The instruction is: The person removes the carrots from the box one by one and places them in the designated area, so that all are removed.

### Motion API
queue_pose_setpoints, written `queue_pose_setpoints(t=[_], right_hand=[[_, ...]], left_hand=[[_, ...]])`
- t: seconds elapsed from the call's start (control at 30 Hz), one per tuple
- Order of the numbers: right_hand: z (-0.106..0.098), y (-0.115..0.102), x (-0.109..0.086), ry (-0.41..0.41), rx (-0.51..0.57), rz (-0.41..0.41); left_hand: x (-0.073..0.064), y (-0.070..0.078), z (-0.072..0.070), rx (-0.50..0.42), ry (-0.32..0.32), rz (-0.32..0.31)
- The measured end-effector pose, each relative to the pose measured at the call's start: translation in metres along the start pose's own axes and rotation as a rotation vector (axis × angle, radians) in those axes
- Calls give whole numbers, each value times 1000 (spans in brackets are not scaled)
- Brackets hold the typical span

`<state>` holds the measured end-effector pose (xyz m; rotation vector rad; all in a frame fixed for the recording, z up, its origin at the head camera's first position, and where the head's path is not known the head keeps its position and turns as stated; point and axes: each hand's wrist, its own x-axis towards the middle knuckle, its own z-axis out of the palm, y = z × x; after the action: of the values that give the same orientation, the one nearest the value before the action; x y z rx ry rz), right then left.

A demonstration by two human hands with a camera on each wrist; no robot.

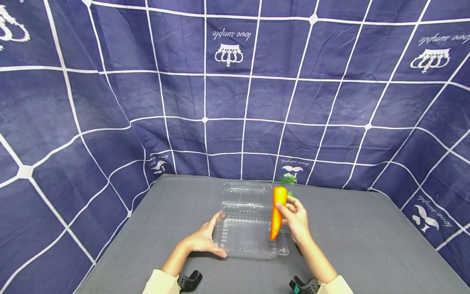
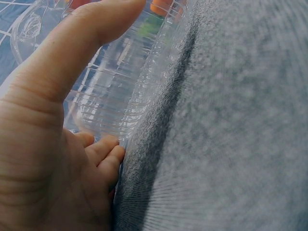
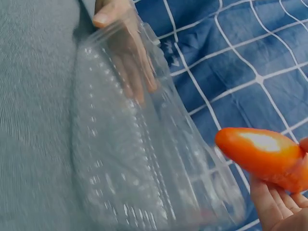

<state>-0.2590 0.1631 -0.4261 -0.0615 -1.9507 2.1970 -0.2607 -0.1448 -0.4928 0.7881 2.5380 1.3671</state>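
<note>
A clear plastic clamshell container point(image 1: 246, 237) lies on the table with its hinged lid point(image 1: 247, 188) laid back toward the far side. My left hand point(image 1: 203, 239) spreads around its left side, thumb toward the front corner and fingers farther back. In the left wrist view, the fingertips point(image 2: 108, 149) touch the container's wall. My right hand point(image 1: 297, 218) pinches an orange carrot point(image 1: 278, 212), tip down, over the container's right side. Green leafy tops point(image 1: 288, 179) show behind the carrot's thick end. In the right wrist view, the carrot point(image 3: 262, 156) is beside the container, apart from it.
A grey table point(image 1: 367, 241) extends to both sides of the container. Blue cloth point(image 1: 183, 98) with white lines hangs behind and at the sides. A small dark red thing point(image 1: 300, 250) shows partly beneath the right forearm. Black bands point(image 1: 190, 281) sit at the wrists.
</note>
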Motion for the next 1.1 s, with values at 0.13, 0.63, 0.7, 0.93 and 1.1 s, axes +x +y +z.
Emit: queue_pose_setpoints(t=[0.13,0.63,0.7,0.93,1.1], right_hand=[[-13,-6,0,5,7,37],[-55,-6,2,52,-7,66],[-61,-5,2,59,-10,63],[-82,-4,3,96,-31,59],[-100,-3,4,107,-45,66]], left_hand=[[0,-1,0,0,2,3],[0,-3,-1,6,-4,6],[-1,-2,0,4,-5,5],[0,-1,0,1,-2,7],[0,0,0,-11,-6,11]])
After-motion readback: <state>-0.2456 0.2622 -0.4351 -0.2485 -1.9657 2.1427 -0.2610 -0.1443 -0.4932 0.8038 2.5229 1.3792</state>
